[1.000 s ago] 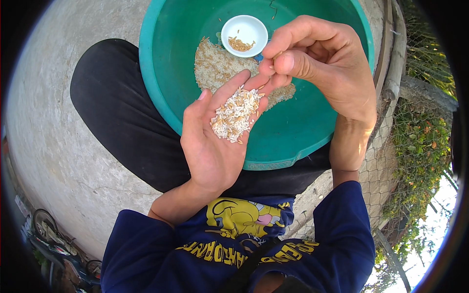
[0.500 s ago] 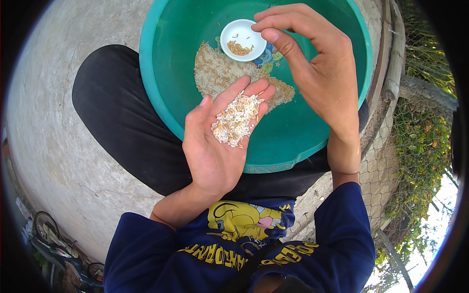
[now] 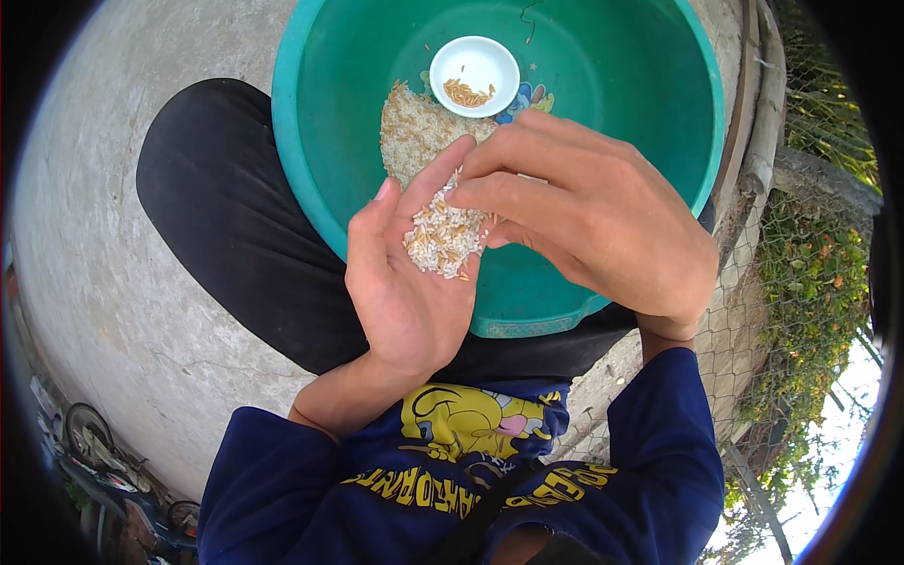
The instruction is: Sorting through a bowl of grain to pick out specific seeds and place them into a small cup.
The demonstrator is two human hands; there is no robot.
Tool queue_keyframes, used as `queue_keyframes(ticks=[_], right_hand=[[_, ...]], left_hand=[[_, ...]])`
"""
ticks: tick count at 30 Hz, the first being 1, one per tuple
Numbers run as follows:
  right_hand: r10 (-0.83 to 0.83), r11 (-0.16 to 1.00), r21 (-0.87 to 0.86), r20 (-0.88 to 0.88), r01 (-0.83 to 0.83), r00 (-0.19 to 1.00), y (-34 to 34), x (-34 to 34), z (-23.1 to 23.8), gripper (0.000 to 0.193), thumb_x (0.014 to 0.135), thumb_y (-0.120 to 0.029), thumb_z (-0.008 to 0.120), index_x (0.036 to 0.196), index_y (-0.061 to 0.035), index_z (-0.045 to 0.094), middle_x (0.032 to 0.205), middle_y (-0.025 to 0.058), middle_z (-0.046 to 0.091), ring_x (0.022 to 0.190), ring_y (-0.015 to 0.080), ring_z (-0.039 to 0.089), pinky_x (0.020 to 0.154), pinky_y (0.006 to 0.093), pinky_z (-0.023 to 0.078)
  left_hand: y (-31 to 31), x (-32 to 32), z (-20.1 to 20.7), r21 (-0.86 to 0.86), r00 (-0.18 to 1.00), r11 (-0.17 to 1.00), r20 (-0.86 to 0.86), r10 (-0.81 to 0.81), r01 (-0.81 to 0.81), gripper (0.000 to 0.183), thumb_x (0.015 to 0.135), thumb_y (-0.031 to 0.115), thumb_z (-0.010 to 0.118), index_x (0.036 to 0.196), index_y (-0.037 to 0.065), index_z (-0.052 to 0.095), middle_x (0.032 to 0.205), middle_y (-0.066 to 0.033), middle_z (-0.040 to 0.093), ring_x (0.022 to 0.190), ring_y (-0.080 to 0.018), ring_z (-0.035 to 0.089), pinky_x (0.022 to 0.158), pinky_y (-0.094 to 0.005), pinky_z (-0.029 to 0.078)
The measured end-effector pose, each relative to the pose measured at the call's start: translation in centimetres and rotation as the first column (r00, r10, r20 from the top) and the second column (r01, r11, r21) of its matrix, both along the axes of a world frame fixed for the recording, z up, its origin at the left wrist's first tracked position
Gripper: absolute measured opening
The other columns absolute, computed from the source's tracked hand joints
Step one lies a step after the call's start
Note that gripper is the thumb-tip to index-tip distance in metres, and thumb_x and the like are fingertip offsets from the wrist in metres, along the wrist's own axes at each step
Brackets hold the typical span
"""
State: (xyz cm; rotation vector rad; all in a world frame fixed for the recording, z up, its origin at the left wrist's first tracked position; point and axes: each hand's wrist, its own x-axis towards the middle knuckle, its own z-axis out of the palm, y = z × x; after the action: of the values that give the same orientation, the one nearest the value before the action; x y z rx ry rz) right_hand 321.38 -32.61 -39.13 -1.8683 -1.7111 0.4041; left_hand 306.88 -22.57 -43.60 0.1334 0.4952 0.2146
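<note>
Presently, the left hand lies palm up and open, fingers extended toward 1 o'clock, cupping a small heap of rice grains, mixed white and brownish, on the fingers and upper palm. The right hand comes in from 3 o'clock, palm down, its fingertips drawn together and touching the heap at its upper edge; whether a grain is pinched between them cannot be told. Both hands are held over the near rim of a green plastic basin, which rests on the person's lap, on black trousers. Inside the basin, at 12 o'clock from the hands, lies a larger pile of rice, partly hidden behind the left fingers. Just beyond that pile, touching its far edge, sits a small white dish holding a few brown husked grains. Concrete ground extends to 9 o'clock. A wire mesh fence with greenery stands at 3 o'clock.
</note>
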Motion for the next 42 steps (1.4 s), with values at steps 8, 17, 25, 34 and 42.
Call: queue_keyframes(ticks=[8, 17, 25, 34, 42], right_hand=[[-0.018, 0.992, -0.123, 0.023, 0.021, 1.0, 0.4, -0.8, -0.5, 0.027, 0.074, -0.009, 0.075, 0.098, -0.0037, 0.064, 0.098, 0.0061, 0.062, 0.09, 0.0276, 0.063, 0.072, 0.0363, 0.054], [-0.042, 0.997, -0.064, -0.166, 0.032, 0.985, 0.0, 0.4, 0.2, 0.022, 0.075, 0.001, 0.071, 0.096, -0.003, 0.066, 0.097, 0.0087, 0.067, 0.088, 0.0296, 0.066, 0.074, 0.0353, 0.055], [0.049, 0.997, -0.052, -0.07, -0.052, 0.996, 0.4, -0.1, -0.7, 0.026, 0.073, 0.001, 0.072, 0.097, -0.0041, 0.066, 0.102, 0.0064, 0.067, 0.088, 0.0291, 0.066, 0.074, 0.0359, 0.055], [0.022, 0.997, -0.065, -0.111, -0.029, 0.994, 0.5, 0.3, -0.8, 0.019, 0.074, 0.0, 0.072, 0.092, -0.003, 0.065, 0.098, 0.0082, 0.068, 0.087, 0.029, 0.067, 0.072, 0.0351, 0.056], [-0.152, 0.985, -0.051, -0.709, 0.165, 0.688, 0.3, 1.4, 0.4, 0.012, 0.086, 0.009, 0.065, 0.095, 0.003, 0.071, 0.091, 0.0112, 0.069, 0.079, 0.0181, 0.069, 0.069, 0.0281, 0.056]], left_hand=[[-0.2, 0.1, -0.1, 0.007, 0.998, 0.998, -0.001, -0.062, 0.062, 0.067, 0.103, 0.046, 0.029, 0.143, -0.006, 0.04, 0.134, -0.0109, 0.055, 0.128, -0.0201, 0.05, 0.109, -0.0357, 0.036], [-0.4, 0.4, 0.7, -0.001, 0.998, 1.0, -0.046, -0.031, 0.031, 0.072, 0.102, 0.045, 0.03, 0.146, -0.011, 0.037, 0.139, -0.0152, 0.052, 0.129, -0.0218, 0.049, 0.108, -0.0355, 0.036], [0.1, -0.3, -1.1, -0.074, 0.987, 0.995, 0.152, -0.05, 0.062, 0.069, 0.103, 0.047, 0.029, 0.144, -0.007, 0.038, 0.135, -0.0122, 0.055, 0.129, -0.0217, 0.05, 0.111, -0.0364, 0.035], [-0.2, 0.1, 0.0, -0.007, 0.999, 0.999, -0.007, -0.044, 0.044, 0.071, 0.101, 0.046, 0.031, 0.144, -0.011, 0.039, 0.133, -0.0142, 0.056, 0.126, -0.0216, 0.051, 0.109, -0.0359, 0.037], [-0.3, 0.4, 0.6, 0.055, 0.998, 0.997, -0.03, -0.05, 0.051, 0.072, 0.102, 0.046, 0.03, 0.145, -0.011, 0.037, 0.139, -0.0185, 0.053, 0.13, -0.0254, 0.05, 0.113, -0.0384, 0.036]])
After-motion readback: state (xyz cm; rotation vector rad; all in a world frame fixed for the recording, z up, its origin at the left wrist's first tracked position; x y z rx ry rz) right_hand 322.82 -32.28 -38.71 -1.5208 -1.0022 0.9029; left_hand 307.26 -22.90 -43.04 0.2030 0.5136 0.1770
